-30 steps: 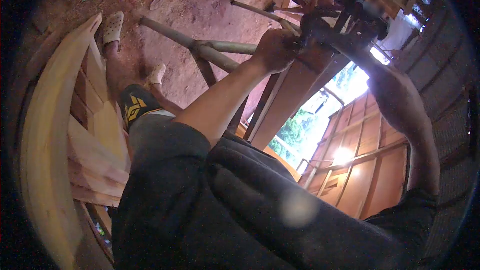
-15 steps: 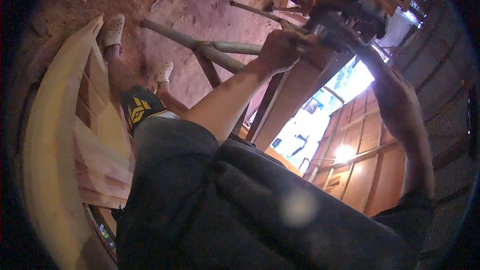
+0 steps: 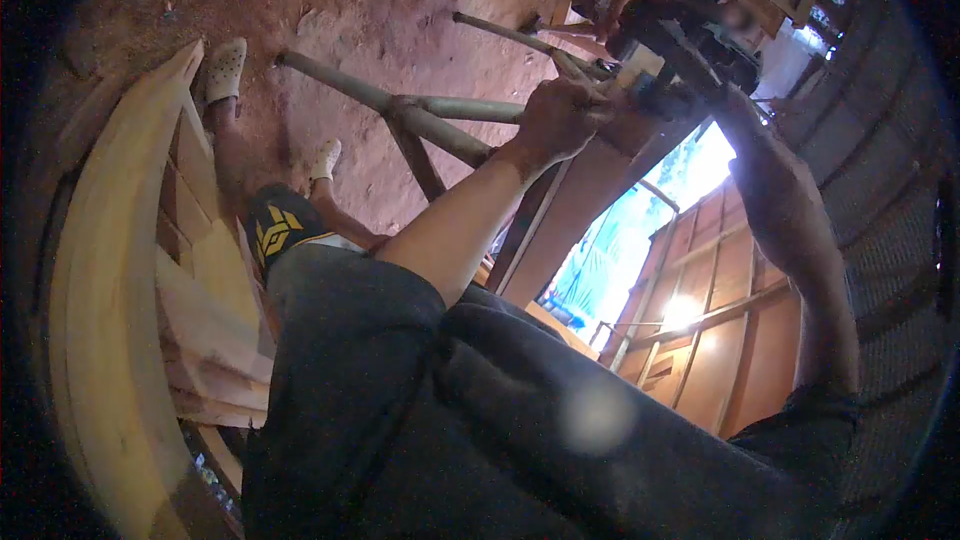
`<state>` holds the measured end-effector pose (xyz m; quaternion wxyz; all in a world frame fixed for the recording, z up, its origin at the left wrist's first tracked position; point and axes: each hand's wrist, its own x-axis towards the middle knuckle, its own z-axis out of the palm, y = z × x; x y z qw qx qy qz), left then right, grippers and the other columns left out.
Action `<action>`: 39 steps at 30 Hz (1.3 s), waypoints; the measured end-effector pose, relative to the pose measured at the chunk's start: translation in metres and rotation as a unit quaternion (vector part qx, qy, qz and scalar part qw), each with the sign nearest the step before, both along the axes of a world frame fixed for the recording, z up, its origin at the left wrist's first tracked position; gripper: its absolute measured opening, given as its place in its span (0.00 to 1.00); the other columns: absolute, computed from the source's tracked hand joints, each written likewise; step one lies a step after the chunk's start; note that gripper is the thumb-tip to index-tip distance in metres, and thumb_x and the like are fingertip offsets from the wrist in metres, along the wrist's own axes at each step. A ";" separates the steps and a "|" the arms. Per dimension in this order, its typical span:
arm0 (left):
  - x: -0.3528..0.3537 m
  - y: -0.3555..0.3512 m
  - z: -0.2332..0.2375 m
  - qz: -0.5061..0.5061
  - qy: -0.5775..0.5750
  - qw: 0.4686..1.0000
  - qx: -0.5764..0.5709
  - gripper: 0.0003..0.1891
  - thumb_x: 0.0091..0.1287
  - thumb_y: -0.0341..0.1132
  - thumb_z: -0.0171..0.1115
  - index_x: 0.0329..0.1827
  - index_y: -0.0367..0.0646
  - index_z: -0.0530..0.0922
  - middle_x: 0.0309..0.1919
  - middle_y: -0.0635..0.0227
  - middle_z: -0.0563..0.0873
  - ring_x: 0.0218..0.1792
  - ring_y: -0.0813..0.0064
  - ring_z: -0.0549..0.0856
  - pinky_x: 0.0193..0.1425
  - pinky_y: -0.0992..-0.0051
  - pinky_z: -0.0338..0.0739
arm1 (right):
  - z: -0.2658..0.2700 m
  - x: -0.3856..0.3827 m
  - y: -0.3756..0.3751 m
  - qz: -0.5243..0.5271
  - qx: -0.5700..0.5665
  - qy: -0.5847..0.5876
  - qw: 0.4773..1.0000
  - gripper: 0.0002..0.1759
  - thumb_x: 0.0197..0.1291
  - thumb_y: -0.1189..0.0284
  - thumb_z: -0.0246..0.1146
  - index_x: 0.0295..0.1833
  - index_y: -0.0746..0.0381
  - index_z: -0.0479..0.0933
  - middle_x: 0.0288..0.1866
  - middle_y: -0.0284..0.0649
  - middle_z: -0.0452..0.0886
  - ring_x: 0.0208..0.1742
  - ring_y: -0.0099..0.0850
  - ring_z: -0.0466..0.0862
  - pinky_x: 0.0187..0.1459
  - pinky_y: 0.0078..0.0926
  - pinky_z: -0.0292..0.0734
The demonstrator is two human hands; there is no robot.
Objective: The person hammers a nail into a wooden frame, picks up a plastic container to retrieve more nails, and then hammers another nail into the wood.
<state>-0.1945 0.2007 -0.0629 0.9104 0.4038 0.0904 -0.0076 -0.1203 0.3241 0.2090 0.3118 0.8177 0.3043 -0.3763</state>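
Note:
My left hand (image 3: pixel 562 120) is closed in a fist at the end of a reddish-brown plank (image 3: pixel 590 200); what its fingers grip is hidden. A small pale wooden block (image 3: pixel 640 67) shows just beyond the knuckles. Across from it, my right hand (image 3: pixel 738 120) is raised and closed around a slim, dark-handled tool (image 3: pixel 690 52), whose far end blends into the dark background and cannot be made out. Beside my left forearm runs a frame of round wooden poles (image 3: pixel 440 125).
A pale boat-shaped wooden piece (image 3: pixel 105 290) with inner boards lies at left, close to my leg. Beyond my hands is a person in dark clothes (image 3: pixel 725 55). Bare reddish ground (image 3: pixel 380 20) spreads at upper left; a plank wall (image 3: pixel 710 300) stands at right.
My right hand and its tool have shifted slightly up and left, exposing the pale block. My left hand stays at the plank's end, marginally lower. The view has shifted slightly.

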 end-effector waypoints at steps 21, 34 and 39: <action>0.000 -0.006 -0.004 0.038 0.071 0.996 0.046 0.14 0.48 0.45 0.74 0.31 0.45 0.88 0.26 0.52 0.86 0.32 0.58 0.86 0.44 0.64 0.81 | -0.015 0.036 0.032 -0.066 -0.261 0.062 0.961 0.38 0.63 0.77 0.57 0.77 0.45 0.55 0.30 0.53 0.81 0.26 0.48 0.81 0.29 0.45 0.75; 0.000 0.017 0.007 0.047 0.071 0.987 -0.133 0.08 0.52 0.37 0.73 0.34 0.46 0.88 0.33 0.58 0.89 0.31 0.62 0.88 0.44 0.69 0.82 | -0.021 0.019 0.070 -0.068 -0.267 0.052 0.960 0.36 0.64 0.77 0.57 0.76 0.45 0.58 0.27 0.50 0.80 0.25 0.43 0.81 0.29 0.43 0.76; 0.004 -0.004 -0.003 0.029 -0.007 0.999 0.037 0.12 0.52 0.38 0.71 0.39 0.51 0.89 0.33 0.58 0.89 0.33 0.60 0.87 0.46 0.67 0.81 | -0.022 0.020 0.056 -0.094 -0.254 0.041 0.962 0.36 0.63 0.77 0.57 0.76 0.45 0.58 0.28 0.51 0.80 0.26 0.43 0.82 0.29 0.43 0.76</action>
